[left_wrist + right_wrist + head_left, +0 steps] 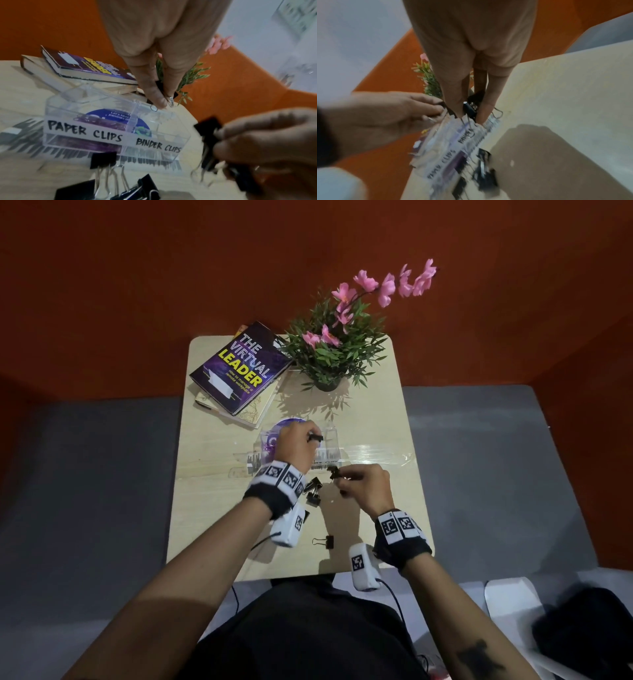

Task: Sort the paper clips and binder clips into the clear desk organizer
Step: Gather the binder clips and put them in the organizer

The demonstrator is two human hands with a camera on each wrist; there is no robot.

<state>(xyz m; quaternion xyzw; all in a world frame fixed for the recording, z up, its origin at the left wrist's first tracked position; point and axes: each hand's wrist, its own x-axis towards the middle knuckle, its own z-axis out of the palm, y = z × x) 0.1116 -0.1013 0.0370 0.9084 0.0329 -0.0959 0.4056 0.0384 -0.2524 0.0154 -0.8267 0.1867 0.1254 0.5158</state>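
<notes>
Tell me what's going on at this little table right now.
A person is sorting clips into a clear organizer labelled PAPER CLIPS and BINDER CLIPS. The left hand pinches a black binder clip above the organizer. The right hand pinches another binder clip just in front of it. More binder clips lie on the table near the wrists. Books and a potted plant sit at the far end.
</notes>
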